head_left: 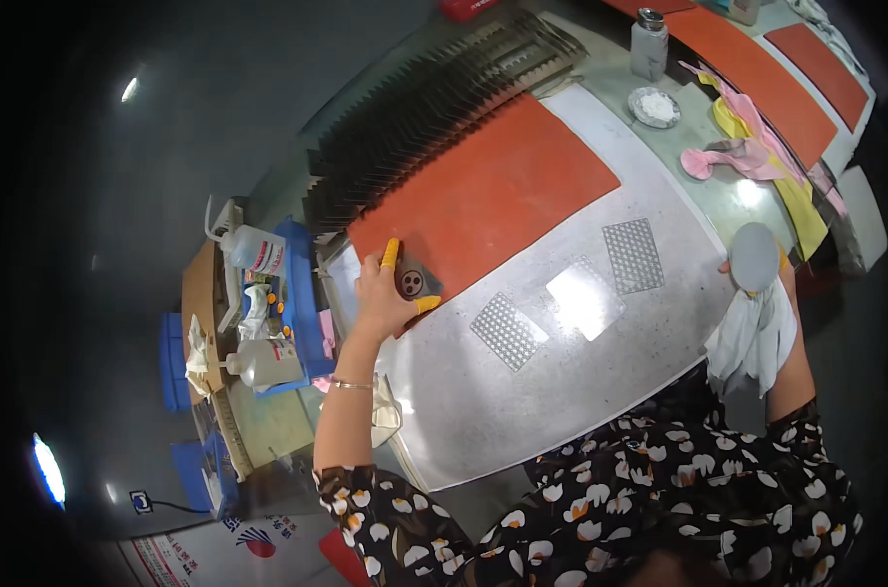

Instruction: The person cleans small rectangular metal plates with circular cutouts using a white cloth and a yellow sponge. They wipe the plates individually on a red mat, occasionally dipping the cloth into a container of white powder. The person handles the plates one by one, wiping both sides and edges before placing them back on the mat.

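My left hand (377, 292), with yellow finger covers on thumb and forefinger, rests at the near left corner of an orange mat (493, 186). Its spread thumb and forefinger span a small dark plate (422, 275) bearing a round mark with pale dots; the palm hides part of it. At the right, my right hand (783, 262) is closed, mostly hidden behind a round grey disc (754, 256) and a hanging white cloth (754, 338). Between my hands, two patterned plates (508, 331) (634, 255) and a bright glaring plate (586, 297) lie on the grey-white work sheet (522, 421).
A long dark slotted rack (434, 117) lines the far side. Squeeze bottles (258, 250) (268, 363) stand in a blue tray at left. At far right are a metal-topped bottle (649, 44), a dish of white material (654, 107), and pink and yellow cloths (747, 157).
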Demonstrator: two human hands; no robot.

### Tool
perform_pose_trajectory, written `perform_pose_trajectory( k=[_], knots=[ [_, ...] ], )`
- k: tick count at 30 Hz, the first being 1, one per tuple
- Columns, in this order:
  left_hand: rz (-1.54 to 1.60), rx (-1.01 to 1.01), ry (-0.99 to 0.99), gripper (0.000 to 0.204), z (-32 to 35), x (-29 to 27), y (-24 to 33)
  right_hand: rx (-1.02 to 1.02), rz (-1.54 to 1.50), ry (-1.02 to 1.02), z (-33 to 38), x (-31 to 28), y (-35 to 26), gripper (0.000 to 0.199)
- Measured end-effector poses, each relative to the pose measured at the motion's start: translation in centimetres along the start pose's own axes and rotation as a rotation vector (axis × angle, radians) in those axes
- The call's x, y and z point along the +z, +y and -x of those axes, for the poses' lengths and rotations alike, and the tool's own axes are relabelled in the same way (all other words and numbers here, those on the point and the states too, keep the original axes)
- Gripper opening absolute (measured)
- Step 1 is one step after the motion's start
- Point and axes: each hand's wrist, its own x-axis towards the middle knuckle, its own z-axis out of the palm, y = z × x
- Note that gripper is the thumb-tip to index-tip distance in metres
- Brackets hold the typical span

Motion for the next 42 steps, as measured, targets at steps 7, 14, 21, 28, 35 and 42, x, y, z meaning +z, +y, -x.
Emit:
perform_pose_trajectory(
  k=[7,14,21,28,35,42],
  knots=[
    [0.249,-0.064,0.223,0.086,6.6,-0.2,3.5,0.002,0.123,0.07,1.1,3.2,-2.2,0.015],
    [0.336,-0.118,0.226,0.098,15.7,2.3,3.9,0.017,0.114,0.023,1.4,3.5,-2.4,0.015],
    [0.344,0.318,0.009,0.097,3.7,2.4,18.4,0.031,-0.009,-0.024,1.7,3.0,-2.3,0.018],
    [0.23,0.5,0.013,0.079,-1.9,6.5,24.2,0.037,0.361,-0.218,2.6,1.7,-5.6,0.024],
    [0.186,0.411,0.224,0.069,2.9,6.4,26.6,-0.174,1.349,-0.524,-0.5,9.3,-6.8,0.036],
    [0.375,0.337,0.06,0.063,8.6,8.0,28.6,-0.396,1.753,-0.674,-5.6,13.2,-1.0,0.037]
  ],
)
